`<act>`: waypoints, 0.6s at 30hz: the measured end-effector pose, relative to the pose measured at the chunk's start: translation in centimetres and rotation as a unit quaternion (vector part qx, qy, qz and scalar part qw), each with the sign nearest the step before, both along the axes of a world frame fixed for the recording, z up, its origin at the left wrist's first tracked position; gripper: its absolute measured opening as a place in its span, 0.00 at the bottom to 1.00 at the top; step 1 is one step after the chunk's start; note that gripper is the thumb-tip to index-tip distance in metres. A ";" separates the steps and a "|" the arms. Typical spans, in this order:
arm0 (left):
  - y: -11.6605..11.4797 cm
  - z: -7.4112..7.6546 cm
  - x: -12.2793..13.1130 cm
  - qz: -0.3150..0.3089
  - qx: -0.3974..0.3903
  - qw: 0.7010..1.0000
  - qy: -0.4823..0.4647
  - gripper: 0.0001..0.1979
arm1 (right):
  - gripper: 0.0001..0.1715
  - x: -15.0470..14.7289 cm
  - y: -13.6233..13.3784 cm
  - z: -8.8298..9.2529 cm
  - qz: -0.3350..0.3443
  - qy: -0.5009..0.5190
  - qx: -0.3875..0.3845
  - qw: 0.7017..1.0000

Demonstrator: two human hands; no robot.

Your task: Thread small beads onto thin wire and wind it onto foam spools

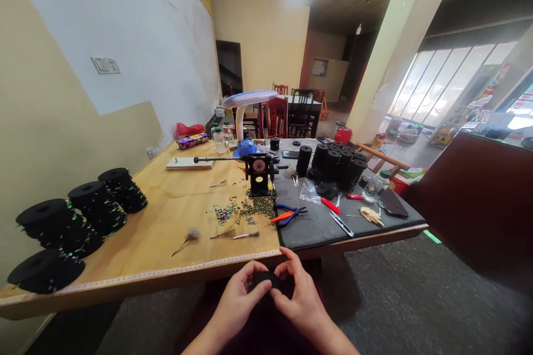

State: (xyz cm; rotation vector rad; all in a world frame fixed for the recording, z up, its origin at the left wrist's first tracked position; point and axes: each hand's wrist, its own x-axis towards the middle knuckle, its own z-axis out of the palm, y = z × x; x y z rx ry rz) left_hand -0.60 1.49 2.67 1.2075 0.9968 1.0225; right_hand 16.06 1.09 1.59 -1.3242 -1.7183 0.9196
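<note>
In front of the table's near edge, my left hand (pixel 241 295) grips a round black foam spool (pixel 265 277), thumb on top and fingers curled behind it. My right hand (pixel 297 288) pinches the same spool from the other side, its index finger raised toward the table edge. Much of the spool is hidden by my fingers. Just beyond lie blue-handled pliers (pixel 291 215), thin scissors (pixel 340 224) and a brush-like bundle of fine wires (pixel 246 234). Loose small coloured beads (pixel 225 213) and a heap of dark metallic pieces (pixel 260 205) are spread farther back.
A black winding device with a dial (pixel 259 169) stands mid-table before a blue-based lamp (pixel 245 147). Stacked black spools with shiny bits (pixel 89 205) line the left; plain black spools (pixel 332 165) crowd the grey mat (pixel 308 230). A clear bottle (pixel 377 187) stands right.
</note>
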 end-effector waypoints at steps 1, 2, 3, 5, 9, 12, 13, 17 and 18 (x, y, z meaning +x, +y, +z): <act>-0.1 -0.1 0.1 0.007 -0.011 1.000 -0.005 0.11 | 0.43 0.2 0.1 -0.2 -0.015 0.007 0.012 1.000; -0.1 -0.2 0.1 0.018 -0.026 0.999 -0.014 0.12 | 0.45 0.5 0.1 -0.4 -0.033 0.016 0.020 0.999; -0.2 -0.3 0.1 0.031 -0.044 0.998 -0.027 0.13 | 0.46 0.8 0.2 -0.4 -0.052 0.024 0.021 0.998; -0.3 -0.5 0.1 0.049 -0.076 0.994 -0.054 0.14 | 0.46 1.1 0.2 -0.4 -0.067 0.039 -0.006 0.997; -0.5 -0.7 0.2 0.039 -0.102 0.990 -0.091 0.15 | 0.25 0.7 -0.2 -0.2 0.012 0.082 -0.096 0.992; -0.6 -0.6 0.3 0.034 -0.103 0.990 -0.091 0.15 | 0.17 -0.2 -0.5 -0.7 0.029 0.096 -0.119 0.988; -0.6 -0.5 0.3 0.031 -0.105 0.990 -0.087 0.15 | 0.16 -0.4 -0.5 -0.9 0.025 0.092 -0.120 0.988; -0.2 0.1 0.1 0.008 -0.083 0.996 -0.027 0.13 | 0.11 -0.5 -0.5 -1.3 0.012 0.005 -0.094 0.996; 0.0 0.2 0.0 0.003 -0.070 0.998 -0.002 0.12 | 0.10 -0.4 -0.5 -1.2 0.009 -0.024 -0.083 0.996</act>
